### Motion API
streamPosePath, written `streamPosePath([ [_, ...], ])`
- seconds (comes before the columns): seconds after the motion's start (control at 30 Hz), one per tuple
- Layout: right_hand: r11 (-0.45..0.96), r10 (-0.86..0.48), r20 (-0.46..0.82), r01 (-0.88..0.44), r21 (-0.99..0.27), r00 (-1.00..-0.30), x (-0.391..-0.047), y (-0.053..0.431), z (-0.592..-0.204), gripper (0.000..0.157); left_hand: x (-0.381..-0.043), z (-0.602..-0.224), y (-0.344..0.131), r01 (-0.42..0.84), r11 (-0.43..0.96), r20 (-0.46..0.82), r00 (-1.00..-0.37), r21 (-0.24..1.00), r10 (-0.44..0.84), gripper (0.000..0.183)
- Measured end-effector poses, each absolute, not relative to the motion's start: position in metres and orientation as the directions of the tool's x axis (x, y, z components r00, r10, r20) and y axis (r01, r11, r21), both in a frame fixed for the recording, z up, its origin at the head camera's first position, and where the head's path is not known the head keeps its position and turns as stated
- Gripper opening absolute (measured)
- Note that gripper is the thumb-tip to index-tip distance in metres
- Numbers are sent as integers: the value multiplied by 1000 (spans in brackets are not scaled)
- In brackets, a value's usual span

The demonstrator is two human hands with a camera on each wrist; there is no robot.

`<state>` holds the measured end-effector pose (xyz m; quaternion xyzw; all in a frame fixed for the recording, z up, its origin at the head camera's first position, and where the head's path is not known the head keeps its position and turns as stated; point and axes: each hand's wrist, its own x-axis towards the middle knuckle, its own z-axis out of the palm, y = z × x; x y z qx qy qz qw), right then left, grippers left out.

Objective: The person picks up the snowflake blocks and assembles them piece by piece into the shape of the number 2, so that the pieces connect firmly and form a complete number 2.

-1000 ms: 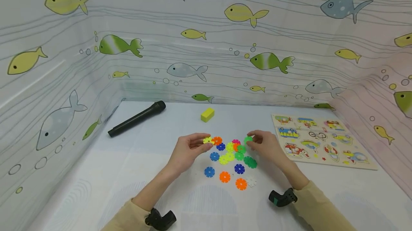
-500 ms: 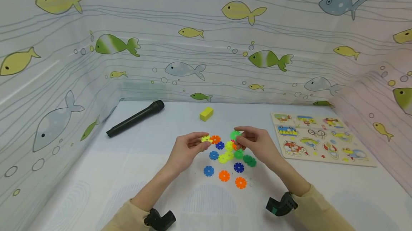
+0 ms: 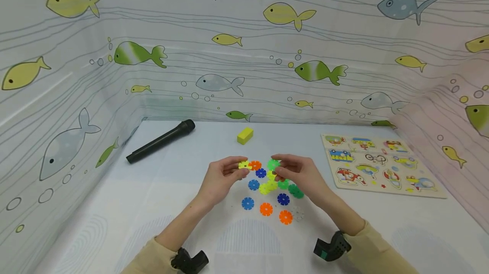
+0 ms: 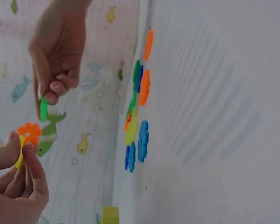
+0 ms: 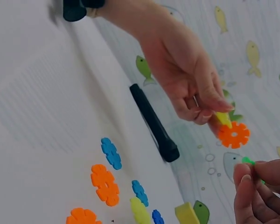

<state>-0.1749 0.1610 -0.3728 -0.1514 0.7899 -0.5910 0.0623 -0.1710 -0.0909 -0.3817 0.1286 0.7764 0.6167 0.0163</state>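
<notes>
Between thumb and fingers, my left hand (image 3: 219, 180) pinches a yellow notched snowflake disc (image 3: 244, 164). An orange disc (image 3: 255, 165) is joined to its edge, standing out toward the right. My right hand (image 3: 302, 176) pinches a bright green disc (image 3: 273, 164) by its edge. In the left wrist view a gap separates this green disc (image 4: 44, 109) from the orange disc (image 4: 30, 133). Below both hands, loose discs lie on the table, among them a blue disc (image 3: 248, 203), an orange one (image 3: 266, 209) and a dark green one (image 3: 296, 191). The right fingers hide part of the pile.
A black microphone (image 3: 160, 141) lies at the back left. A yellow block (image 3: 245, 135) sits behind the hands. On the right is a picture puzzle board (image 3: 382, 193). Fish-printed curtain (image 3: 244, 62) surrounds the white table. A pale clear disc (image 3: 298, 213) lies near the front.
My right hand has moved left with the green disc, bringing it nearer the orange disc. My left hand has stayed almost still, holding the joined yellow and orange discs.
</notes>
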Motion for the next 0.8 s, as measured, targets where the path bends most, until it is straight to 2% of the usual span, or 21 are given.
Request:
streamPosePath([
  [0.8, 203, -351, 55, -133, -970, -935, -172, 155, -375, 40, -171, -382, -91, 182, 208, 127, -959, 961, 252, 36],
])
